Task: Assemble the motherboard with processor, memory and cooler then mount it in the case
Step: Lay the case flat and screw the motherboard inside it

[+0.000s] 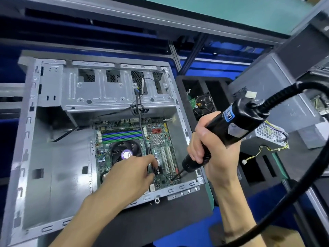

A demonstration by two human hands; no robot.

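Observation:
An open grey metal case [58,157] lies on its side with the green motherboard [160,139] inside. The board carries a black cooler fan [124,148] with a purple label and blue and green memory slots [121,135]. My right hand [210,145] grips a black electric screwdriver [236,120], whose bit tip [172,181] sits on a screw at the board's near right corner. My left hand [131,175] rests on the board beside the fan, with its fingertips touching a small black part [157,170].
The screwdriver's thick black cable [302,184] arcs over the right side. A black foam tray [204,97] to the right holds a hard drive [204,102]. A grey power supply [270,134] with coloured wires lies further right. A drive cage [114,91] fills the case's far end.

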